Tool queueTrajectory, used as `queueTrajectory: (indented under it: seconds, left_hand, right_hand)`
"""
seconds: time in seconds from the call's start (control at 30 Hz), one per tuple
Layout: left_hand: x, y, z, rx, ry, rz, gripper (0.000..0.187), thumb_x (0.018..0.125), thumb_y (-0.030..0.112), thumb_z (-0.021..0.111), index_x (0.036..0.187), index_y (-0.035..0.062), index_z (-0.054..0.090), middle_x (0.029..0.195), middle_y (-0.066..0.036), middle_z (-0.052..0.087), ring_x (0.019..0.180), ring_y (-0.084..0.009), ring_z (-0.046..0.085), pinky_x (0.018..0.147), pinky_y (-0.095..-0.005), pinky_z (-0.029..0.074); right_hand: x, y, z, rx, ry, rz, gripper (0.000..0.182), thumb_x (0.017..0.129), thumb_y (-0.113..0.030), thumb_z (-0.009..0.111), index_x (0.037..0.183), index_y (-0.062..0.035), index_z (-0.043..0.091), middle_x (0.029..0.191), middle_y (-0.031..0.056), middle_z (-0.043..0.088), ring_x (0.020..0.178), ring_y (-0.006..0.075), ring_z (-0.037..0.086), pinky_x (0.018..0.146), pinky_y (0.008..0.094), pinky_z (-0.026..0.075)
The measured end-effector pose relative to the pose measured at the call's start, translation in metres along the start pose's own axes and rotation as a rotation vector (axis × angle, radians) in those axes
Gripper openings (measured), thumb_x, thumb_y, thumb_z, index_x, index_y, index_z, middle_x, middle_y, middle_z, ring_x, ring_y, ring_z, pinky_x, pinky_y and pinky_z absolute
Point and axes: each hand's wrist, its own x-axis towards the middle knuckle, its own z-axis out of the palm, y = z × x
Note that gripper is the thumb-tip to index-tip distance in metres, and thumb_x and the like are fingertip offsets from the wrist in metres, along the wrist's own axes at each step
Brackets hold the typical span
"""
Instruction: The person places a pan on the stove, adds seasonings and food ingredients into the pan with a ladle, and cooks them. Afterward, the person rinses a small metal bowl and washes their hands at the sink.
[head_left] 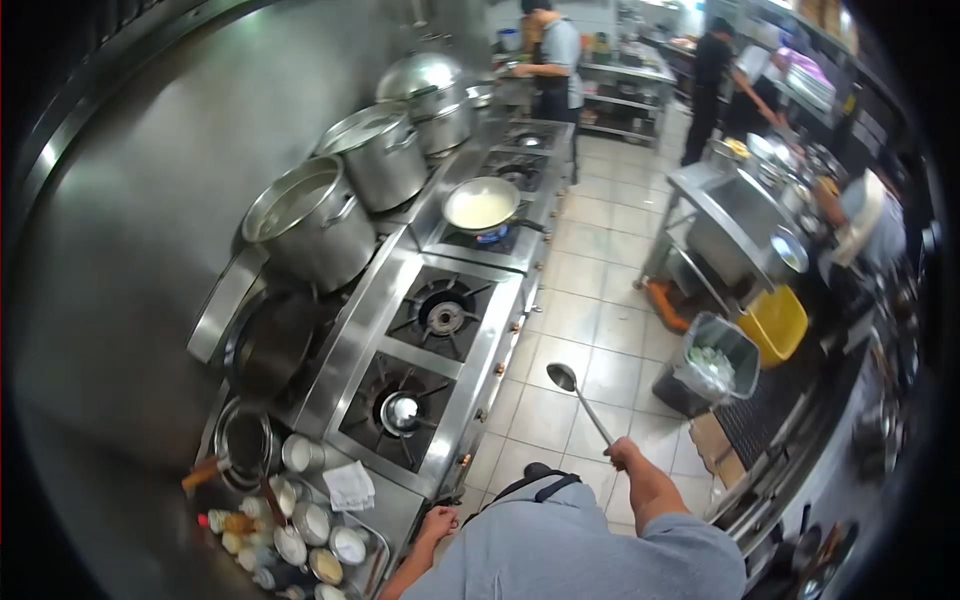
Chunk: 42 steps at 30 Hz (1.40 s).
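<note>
Right hand [622,454] holds ladle [563,376] over open floor [600,335]; left [440,523] seems by stove edge [480,390].

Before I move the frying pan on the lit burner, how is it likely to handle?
The pan looks metal, so it should stay stiff. Its pale contents look liquid and may slosh if it tilts. With one handle sticking out to the side, it will probably pull down at the far rim.

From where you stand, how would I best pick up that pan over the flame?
Probably by the dark handle of the pan, coming from the aisle side: it juts toward the front of the stove. The rim looks a worse grip, since a blue flame burns beneath.
</note>
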Motion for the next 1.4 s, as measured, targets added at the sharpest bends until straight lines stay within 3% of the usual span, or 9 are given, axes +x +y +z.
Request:
queueTrajectory:
  seconds: [0.07, 0.1, 0.17, 0.33, 0.43, 0.6, 0.77, 1.23, 1.4]
  left_hand:
    - [-0.003, 0.022, -0.019, 0.08, -0.107, -0.01, 0.02, 0.091, 0.021, 0.066, 0.103, 0.0049, 0.064, 0.083, -0.006, 0.066, 0.063, -0.0145, 0.062, 0.052, -0.0279, 0.052]
    - [-0.004, 0.031, -0.028, 0.097, -0.141, 0.001, 0.02, 0.091, 0.021, 0.066, 0.103, 0.0049, 0.064, 0.083, -0.006, 0.066, 0.063, -0.0145, 0.062, 0.052, -0.0279, 0.052]
    - [0.009, 0.048, -0.047, 0.283, -0.282, 0.094, 0.027, 0.091, 0.028, 0.068, 0.108, 0.0069, 0.063, 0.086, -0.005, 0.066, 0.068, -0.0139, 0.062, 0.058, -0.0288, 0.052]
    - [0.03, 0.068, -0.042, 0.504, -0.501, 0.086, 0.036, 0.091, 0.035, 0.067, 0.115, 0.0088, 0.061, 0.094, -0.004, 0.066, 0.074, -0.0128, 0.061, 0.063, -0.0294, 0.051]
    - [0.04, 0.075, -0.019, 0.588, -0.594, 0.166, 0.041, 0.092, 0.036, 0.067, 0.121, 0.0088, 0.057, 0.096, -0.005, 0.066, 0.075, -0.014, 0.062, 0.061, -0.0297, 0.051]
    - [0.057, 0.066, 0.036, 0.442, -0.699, 0.069, 0.044, 0.091, 0.024, 0.069, 0.125, 0.0016, 0.052, 0.098, -0.011, 0.067, 0.077, -0.0158, 0.065, 0.063, -0.0294, 0.052]
    - [0.035, 0.1, 0.058, 0.716, -0.69, 0.432, 0.057, 0.084, 0.019, 0.076, 0.129, -0.0005, 0.047, 0.097, -0.014, 0.072, 0.086, -0.0214, 0.07, 0.074, -0.0328, 0.054]
    - [0.073, 0.148, 0.151, 0.53, -0.357, 0.071, 0.051, 0.09, 0.028, 0.069, 0.126, -0.0019, 0.049, 0.096, -0.014, 0.072, 0.076, -0.0201, 0.071, 0.054, -0.0272, 0.049]
    - [0.092, 0.161, 0.203, 0.678, -0.193, 0.314, 0.034, 0.087, 0.022, 0.07, 0.11, -0.0011, 0.06, 0.086, -0.013, 0.073, 0.071, -0.019, 0.071, 0.061, -0.0309, 0.054]
  right_hand:
    - [-0.015, 0.045, 0.054, 0.22, -0.032, 0.058, 0.018, 0.094, -0.018, 0.062, 0.097, -0.0019, 0.069, 0.07, 0.0135, 0.063, 0.053, 0.0243, 0.061, 0.043, 0.0415, 0.052]
    - [-0.02, 0.059, 0.078, 0.239, -0.143, 0.186, 0.024, 0.084, -0.024, 0.072, 0.099, -0.006, 0.07, 0.081, 0.0123, 0.068, 0.068, 0.0275, 0.067, 0.059, 0.0447, 0.057]
    - [-0.012, 0.098, 0.142, -0.881, 0.019, -0.552, 0.039, 0.072, -0.027, 0.076, 0.108, -0.0125, 0.07, 0.097, 0.0098, 0.072, 0.086, 0.027, 0.07, 0.072, 0.0357, 0.057]
    - [0.012, 0.229, 0.304, -0.057, 0.143, -0.066, 0.037, 0.077, -0.032, 0.066, 0.097, -0.0018, 0.072, 0.09, 0.0171, 0.072, 0.078, 0.0266, 0.069, 0.07, 0.042, 0.054]
    - [-0.086, 0.248, 0.335, 0.758, 0.216, 0.246, 0.031, 0.081, -0.019, 0.062, 0.088, 0.0108, 0.067, 0.079, 0.0216, 0.068, 0.073, 0.0289, 0.066, 0.062, 0.0431, 0.049]
    - [-0.205, 0.223, 0.286, 1.234, 0.155, 0.446, 0.008, 0.083, -0.004, 0.056, 0.077, 0.0, 0.053, 0.058, 0.0092, 0.048, 0.052, 0.0209, 0.052, 0.046, 0.0396, 0.039]
    - [-0.188, 0.203, 0.244, 1.382, 0.306, 0.458, 0.011, 0.083, -0.001, 0.053, 0.075, -0.0032, 0.046, 0.053, 0.0054, 0.041, 0.04, 0.0165, 0.041, 0.038, 0.0344, 0.031]
    - [-0.06, 0.166, 0.021, 0.847, 0.109, 0.357, 0.018, 0.089, -0.016, 0.06, 0.075, -0.0062, 0.053, 0.055, 0.0051, 0.044, 0.044, 0.0184, 0.044, 0.042, 0.037, 0.036]
    - [-0.018, 0.165, -0.046, 0.801, -0.044, 0.317, 0.018, 0.09, -0.017, 0.06, 0.077, -0.0059, 0.054, 0.054, 0.0033, 0.043, 0.043, 0.0164, 0.043, 0.041, 0.0354, 0.035]
